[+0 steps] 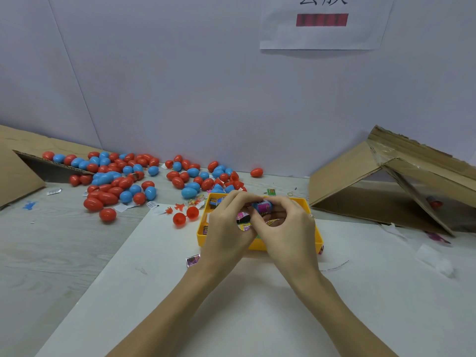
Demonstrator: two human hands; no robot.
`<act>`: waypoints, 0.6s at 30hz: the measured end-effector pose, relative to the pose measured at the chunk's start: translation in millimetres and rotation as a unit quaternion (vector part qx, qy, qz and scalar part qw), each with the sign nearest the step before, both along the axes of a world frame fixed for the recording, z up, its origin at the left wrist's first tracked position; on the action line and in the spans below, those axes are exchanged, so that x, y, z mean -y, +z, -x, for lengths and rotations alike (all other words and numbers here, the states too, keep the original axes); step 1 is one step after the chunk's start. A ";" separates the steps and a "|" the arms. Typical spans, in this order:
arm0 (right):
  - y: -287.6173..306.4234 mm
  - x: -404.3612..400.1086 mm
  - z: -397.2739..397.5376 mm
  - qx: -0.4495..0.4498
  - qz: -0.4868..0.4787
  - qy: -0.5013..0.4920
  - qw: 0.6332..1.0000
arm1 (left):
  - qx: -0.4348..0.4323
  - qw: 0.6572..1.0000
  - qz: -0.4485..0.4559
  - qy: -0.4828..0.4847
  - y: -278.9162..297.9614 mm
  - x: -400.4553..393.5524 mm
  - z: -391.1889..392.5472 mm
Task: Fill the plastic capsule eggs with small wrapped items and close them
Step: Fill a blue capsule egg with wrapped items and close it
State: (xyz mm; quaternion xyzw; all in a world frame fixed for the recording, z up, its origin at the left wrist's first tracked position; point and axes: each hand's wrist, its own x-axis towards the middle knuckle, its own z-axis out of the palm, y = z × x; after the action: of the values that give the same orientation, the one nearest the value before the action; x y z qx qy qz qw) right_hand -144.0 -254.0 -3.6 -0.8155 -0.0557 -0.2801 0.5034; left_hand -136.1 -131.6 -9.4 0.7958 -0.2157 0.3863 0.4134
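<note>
both hands meet above a yellow tray (313, 237) at the middle of the table. the left hand (226, 222) and the right hand (288, 228) together pinch a small wrapped item (262, 206), blue and magenta, with curled fingertips; whether an egg half sits behind it cannot be told. more wrapped items (213, 202) lie in the tray, partly hidden by the hands. just left of the tray an open red capsule egg (185, 215) lies with its two halves side by side. a heap of closed red and blue capsule eggs (123, 181) spreads across the far left of the table, a second cluster (203, 179) lies just behind the tray, and a lone red egg (256, 172) rests near the wall. a white sheet (231, 318) covers the near table. cardboard boxes lie tipped at far left (15, 171) and at right (386, 181). a paper notice (324, 34) hangs on the wall.
</note>
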 end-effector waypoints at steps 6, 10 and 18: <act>-0.6 -2.1 -0.6 -0.018 0.003 -0.007 1.000 | 0.013 1.000 0.004 0.008 -3.7 0.1 -1.9; 1.2 1.0 -4.7 -0.052 -0.016 0.044 0.998 | -0.024 0.999 0.047 0.000 -5.0 -3.9 -5.2; 10.0 19.8 -13.2 -0.172 -0.265 0.194 0.929 | -0.144 0.975 0.121 -0.118 -0.5 -16.8 -11.5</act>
State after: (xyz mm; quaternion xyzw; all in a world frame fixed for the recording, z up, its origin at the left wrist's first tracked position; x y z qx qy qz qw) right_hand -130.8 -273.8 6.4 -0.6613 -0.0488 -0.0367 0.7476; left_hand -124.6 -114.9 -9.9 0.7559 -0.1977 0.2397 0.5763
